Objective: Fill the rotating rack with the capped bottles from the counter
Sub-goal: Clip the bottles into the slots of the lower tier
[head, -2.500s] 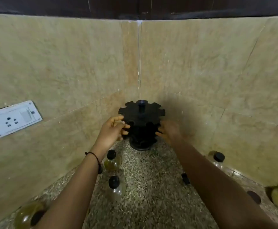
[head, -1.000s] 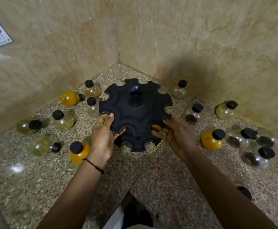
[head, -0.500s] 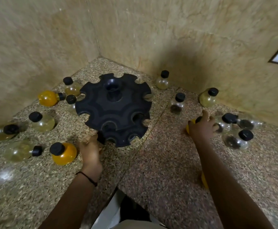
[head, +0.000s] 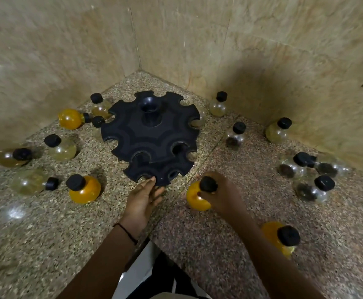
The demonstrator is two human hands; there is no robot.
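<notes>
The right hand (head: 223,195) grips an orange bottle (head: 194,200) round its bulb, fingers curled about it, with the black cap (head: 208,184) showing above the knuckles; the bottle is low over the speckled counter (head: 46,234), and whether it touches the stone cannot be told. Just left of that grip the left hand (head: 142,198) holds nothing: its fingers are straight and its fingertips (head: 151,182) touch the near edge of the black rack (head: 150,134). The rack stands beyond both hands, near the corner of the tiled walls (head: 46,50), with a notched upper disc over a smaller notched lower one. Left of the left hand a second orange bottle (head: 85,190) stands upright, and further left a pale bottle (head: 28,184) lies on its side. More capped bottles lie and stand beyond these, along the left of the rack. Right of the gripping hand, well apart, three clear bottles with dark contents (head: 312,189) cluster together. A third orange bottle (head: 279,238) sits just beside the right forearm, nearer than the grip. A thin dark band (head: 125,230) circles the left wrist.
</notes>
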